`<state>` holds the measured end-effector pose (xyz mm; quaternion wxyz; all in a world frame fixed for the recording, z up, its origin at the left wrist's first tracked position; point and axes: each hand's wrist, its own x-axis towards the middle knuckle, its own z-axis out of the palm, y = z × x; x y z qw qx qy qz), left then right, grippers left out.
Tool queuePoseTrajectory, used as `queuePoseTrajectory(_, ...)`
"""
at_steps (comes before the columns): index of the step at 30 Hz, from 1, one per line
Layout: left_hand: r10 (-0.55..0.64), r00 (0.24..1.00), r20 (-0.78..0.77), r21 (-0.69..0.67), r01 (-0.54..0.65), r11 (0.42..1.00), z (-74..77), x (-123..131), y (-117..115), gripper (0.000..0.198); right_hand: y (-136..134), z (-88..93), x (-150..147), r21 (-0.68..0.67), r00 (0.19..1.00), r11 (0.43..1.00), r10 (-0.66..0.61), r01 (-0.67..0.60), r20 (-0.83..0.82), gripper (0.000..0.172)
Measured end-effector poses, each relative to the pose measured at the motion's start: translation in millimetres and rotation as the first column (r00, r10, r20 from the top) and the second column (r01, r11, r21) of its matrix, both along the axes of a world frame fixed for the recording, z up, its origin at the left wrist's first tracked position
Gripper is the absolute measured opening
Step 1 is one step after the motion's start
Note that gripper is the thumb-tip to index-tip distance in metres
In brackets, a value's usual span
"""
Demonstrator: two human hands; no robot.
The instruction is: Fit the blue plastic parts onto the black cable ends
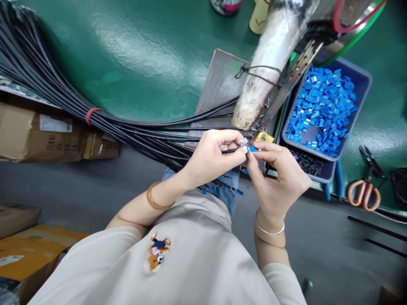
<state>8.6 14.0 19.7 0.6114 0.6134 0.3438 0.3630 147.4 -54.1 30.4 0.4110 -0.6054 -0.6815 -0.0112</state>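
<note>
My left hand (213,153) pinches the end of a black cable (229,151), thumb and fingers closed around it. Fine light wires show at the cable's tip, though their detail is too small to make out. Facing it, my right hand (276,171) holds a small blue connector (253,149) between thumb and fingertips. Connector and cable tip meet or nearly meet; I cannot tell which. Just above the fingertips, the lower end of a soldering iron (281,95) slants down from the upper right. A yellow piece (264,137) lies behind my right fingers.
A thick bundle of black cables (127,126) with a red tie (93,115) runs in from the left. A wrapped white tube (262,72) hangs over a dark board (219,76). At right are a bin (365,80) of blue connectors (324,106) and orange-handled scissors (364,195).
</note>
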Motion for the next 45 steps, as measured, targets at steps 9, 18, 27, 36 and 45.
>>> queuePoseTrajectory(9, -0.044, 0.999, -0.006, -0.092, 0.043, 0.995, -8.1, -3, 0, 0.011, -3, -6.0, 1, -0.016, 0.998, 0.999, 0.046, -0.045, 0.037, 0.018)
queuePoseTrajectory(18, 0.004, 0.995, -0.104, 0.108, 0.007, 0.994, -14.3, -10, -13, 0.011, -12, -3.5, 2, -0.036, 0.998, 0.999, -0.010, 0.007, -0.061, 0.016)
queuePoseTrajectory(27, -0.578, 0.754, -0.313, 0.260, 0.653, 0.711, -4.9, -38, -20, 0.025, -20, -4.1, 31, 0.304, 0.834, 0.934, 0.010, 0.189, -0.552, 0.007)
queuePoseTrajectory(36, -0.298, 0.950, 0.093, -0.280, 0.313, 0.908, -21.8, -42, -14, 0.029, -26, -1.7, -9, -0.077, 0.991, 0.995, -0.066, 0.058, -0.112, 0.006)
queuePoseTrajectory(45, -0.098, 0.991, 0.086, 0.058, 0.093, 0.994, -14.6, -25, -21, 0.011, -20, -16.4, -5, -0.148, 0.928, 0.985, -0.131, 0.083, -0.350, 0.010)
